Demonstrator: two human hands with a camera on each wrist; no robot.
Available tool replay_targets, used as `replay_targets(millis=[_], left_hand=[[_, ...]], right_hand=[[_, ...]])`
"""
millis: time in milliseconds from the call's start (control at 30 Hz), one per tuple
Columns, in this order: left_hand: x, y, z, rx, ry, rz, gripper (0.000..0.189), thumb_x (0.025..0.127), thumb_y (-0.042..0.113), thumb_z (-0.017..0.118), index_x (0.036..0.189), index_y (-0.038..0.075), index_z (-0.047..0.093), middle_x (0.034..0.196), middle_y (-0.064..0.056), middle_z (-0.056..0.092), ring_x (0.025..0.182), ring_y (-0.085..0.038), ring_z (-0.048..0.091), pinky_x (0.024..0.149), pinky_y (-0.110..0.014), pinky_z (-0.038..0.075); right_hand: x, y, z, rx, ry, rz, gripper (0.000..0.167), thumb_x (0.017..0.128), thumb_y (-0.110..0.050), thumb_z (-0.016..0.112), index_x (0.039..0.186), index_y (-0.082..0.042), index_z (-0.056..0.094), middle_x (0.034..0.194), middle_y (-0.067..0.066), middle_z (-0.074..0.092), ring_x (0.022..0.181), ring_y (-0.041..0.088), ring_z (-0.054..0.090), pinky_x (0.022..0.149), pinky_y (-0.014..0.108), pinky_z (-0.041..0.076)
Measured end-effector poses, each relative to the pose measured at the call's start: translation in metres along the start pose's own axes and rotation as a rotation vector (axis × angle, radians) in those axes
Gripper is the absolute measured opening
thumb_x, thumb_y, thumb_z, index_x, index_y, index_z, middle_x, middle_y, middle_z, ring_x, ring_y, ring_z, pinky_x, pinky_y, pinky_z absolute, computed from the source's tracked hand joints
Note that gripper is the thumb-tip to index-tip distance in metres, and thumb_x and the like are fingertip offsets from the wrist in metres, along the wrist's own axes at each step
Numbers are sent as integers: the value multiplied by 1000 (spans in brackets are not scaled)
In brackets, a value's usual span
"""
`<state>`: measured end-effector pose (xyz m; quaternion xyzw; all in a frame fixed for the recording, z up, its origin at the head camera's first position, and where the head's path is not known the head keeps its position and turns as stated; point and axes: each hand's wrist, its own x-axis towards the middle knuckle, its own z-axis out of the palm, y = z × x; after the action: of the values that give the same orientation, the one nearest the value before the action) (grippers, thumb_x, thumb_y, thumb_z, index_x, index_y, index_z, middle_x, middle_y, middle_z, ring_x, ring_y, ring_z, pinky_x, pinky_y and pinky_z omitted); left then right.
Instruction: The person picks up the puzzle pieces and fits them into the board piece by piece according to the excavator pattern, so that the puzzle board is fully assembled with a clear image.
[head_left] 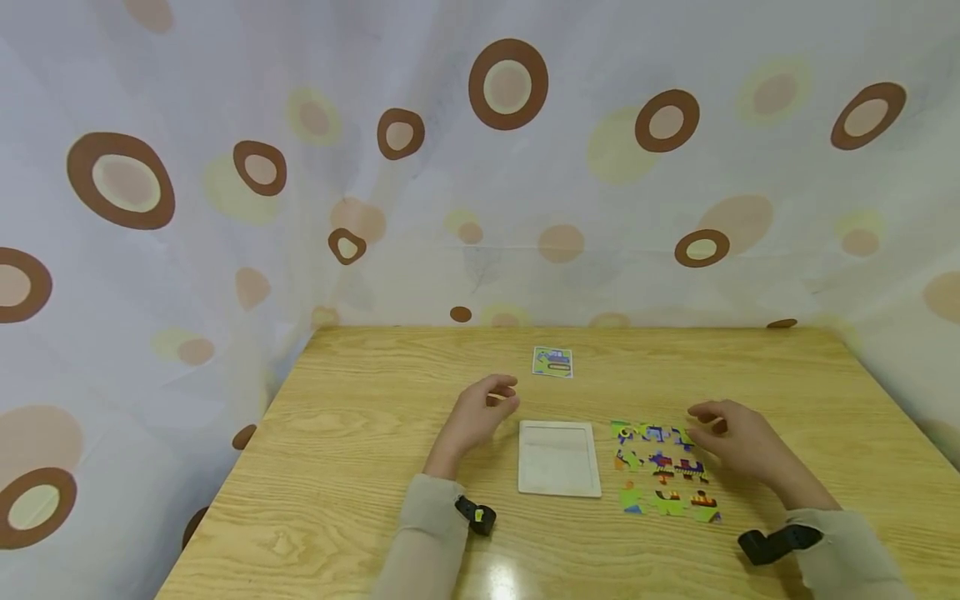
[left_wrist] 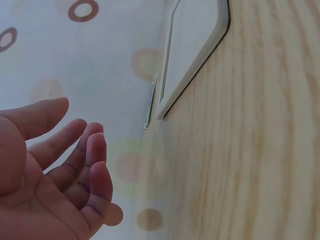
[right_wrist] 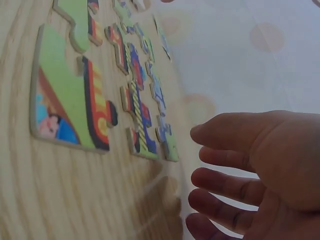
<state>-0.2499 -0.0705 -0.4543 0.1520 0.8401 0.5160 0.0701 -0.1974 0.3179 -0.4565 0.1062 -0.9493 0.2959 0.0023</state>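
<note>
Jigsaw pieces [head_left: 670, 503] in green, purple, red and yellow lie in loose rows on the table, slightly apart. Left of them is a pale square puzzle tray [head_left: 558, 460] with a raised rim and nothing in it. My right hand [head_left: 738, 437] hovers at the right of the pieces, fingers loosely bent and holding nothing. My left hand [head_left: 476, 417] is above the table at the tray's left, relaxed and holding nothing. In the right wrist view a corner piece [right_wrist: 70, 90] shows large, with the other pieces behind it.
A small picture card [head_left: 552, 362] with a digger on it lies farther back, behind the tray. The wooden table [head_left: 360, 433] ends at a white curtain [head_left: 420, 192] patterned with brown rings. Each wrist wears a black strap.
</note>
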Motion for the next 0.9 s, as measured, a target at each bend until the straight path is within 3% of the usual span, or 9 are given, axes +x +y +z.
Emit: replay_targets(millis=[233,500,900], left_hand=[[6,-6,-3,9,-42,-24,37,100,20,60,136,8,58,117,-5,61,108,-27,57,85,-41,50],[7,-6,-5,13,-97,-41,30,97,15,64,125,4,65,107,-5,63,98,-24,60,79,-37,50],[8,-15,-2,78,-168,-19,27,89,10,73,116,5,70,100,-6,64,87,-16,56,80,-33,46]], right_hand=[[0,7,0,-37,-9,-29,34,92,-9,69,121,9,63,111,24,60,92,34,59,73,47,51],[2,13,-1,6,-65,-41,35,90,-11,72,120,6,64,112,18,62,92,29,58,71,42,49],[3,14,1,-6,-74,-54,35,86,-10,75,117,3,67,112,18,59,94,31,57,77,49,49]])
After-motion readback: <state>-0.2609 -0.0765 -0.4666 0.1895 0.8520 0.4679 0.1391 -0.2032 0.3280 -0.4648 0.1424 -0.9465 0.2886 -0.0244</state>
